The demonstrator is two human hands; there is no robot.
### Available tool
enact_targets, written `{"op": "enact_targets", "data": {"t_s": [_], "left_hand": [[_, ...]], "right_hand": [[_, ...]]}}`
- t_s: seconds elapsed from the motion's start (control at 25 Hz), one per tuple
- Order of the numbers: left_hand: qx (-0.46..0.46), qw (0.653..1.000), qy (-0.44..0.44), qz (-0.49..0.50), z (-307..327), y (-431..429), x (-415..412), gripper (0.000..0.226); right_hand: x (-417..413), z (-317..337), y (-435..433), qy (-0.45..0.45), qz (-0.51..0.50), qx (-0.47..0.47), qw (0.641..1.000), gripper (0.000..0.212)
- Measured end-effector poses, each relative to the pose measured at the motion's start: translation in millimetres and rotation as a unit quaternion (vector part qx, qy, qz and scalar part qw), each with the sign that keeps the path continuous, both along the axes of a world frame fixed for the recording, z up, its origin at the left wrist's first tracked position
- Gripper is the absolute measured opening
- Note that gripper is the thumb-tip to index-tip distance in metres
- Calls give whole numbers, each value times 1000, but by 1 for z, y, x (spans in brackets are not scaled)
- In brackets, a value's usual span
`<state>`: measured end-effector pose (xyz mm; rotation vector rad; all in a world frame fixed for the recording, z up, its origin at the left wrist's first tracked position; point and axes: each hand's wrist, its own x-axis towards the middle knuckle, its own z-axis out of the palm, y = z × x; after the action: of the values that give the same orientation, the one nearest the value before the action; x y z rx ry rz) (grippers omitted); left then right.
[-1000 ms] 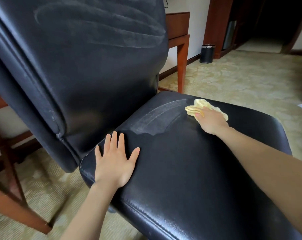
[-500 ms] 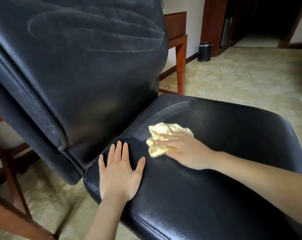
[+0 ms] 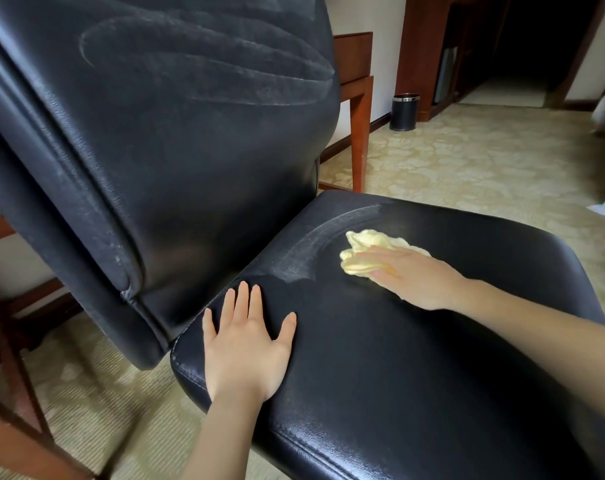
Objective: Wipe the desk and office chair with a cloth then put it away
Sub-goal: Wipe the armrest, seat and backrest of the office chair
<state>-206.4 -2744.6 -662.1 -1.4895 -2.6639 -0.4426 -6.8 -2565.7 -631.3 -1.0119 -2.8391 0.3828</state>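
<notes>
The black leather office chair fills the view, its seat [image 3: 415,375] below me and its backrest [image 3: 190,150] at upper left, both streaked with damp wipe marks. A crumpled yellow cloth [image 3: 370,245] lies on the far middle of the seat. My right hand [image 3: 415,275] presses flat on the cloth, fingers stretched over it. My left hand [image 3: 245,344] rests flat on the seat's near-left corner with fingers spread. The wooden desk [image 3: 354,53] shows behind the backrest.
A black waste bin [image 3: 405,112] stands on the patterned carpet by the wall. Desk legs [image 3: 358,140] rise right of the backrest, and more wooden framing [image 3: 10,351] is at lower left. A dark doorway opens at top right, with white fabric at the right edge.
My right hand swept the cloth from the seat's far side toward my left hand, then back a little to the right. My left hand has stayed flat on the seat.
</notes>
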Motion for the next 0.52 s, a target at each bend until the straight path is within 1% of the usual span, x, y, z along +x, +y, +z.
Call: {"op": "enact_targets", "data": {"t_s": [0.08, 0.16, 0.28, 0.32, 0.44, 0.52], "left_hand": [[5, 1000, 5, 2, -1, 1, 2, 79], [12, 1000, 11, 1, -1, 0, 4, 79], [21, 1000, 9, -2, -2, 2, 3, 74], [29, 1000, 5, -6, -3, 2, 2, 71], [99, 995, -22, -12, -3, 0, 2, 56], [171, 985, -39, 3, -2, -4, 4, 46]], "right_hand": [[-22, -4, 17, -26, -49, 40, 998, 41], [-51, -7, 29, -36, -84, 50, 995, 42], [-101, -8, 34, -38, -121, 11, 992, 44], [-115, -8, 31, -32, -119, 5, 992, 43], [-140, -13, 10, -17, -38, 43, 998, 40], [-135, -16, -4, -4, 26, 32, 999, 41]]}}
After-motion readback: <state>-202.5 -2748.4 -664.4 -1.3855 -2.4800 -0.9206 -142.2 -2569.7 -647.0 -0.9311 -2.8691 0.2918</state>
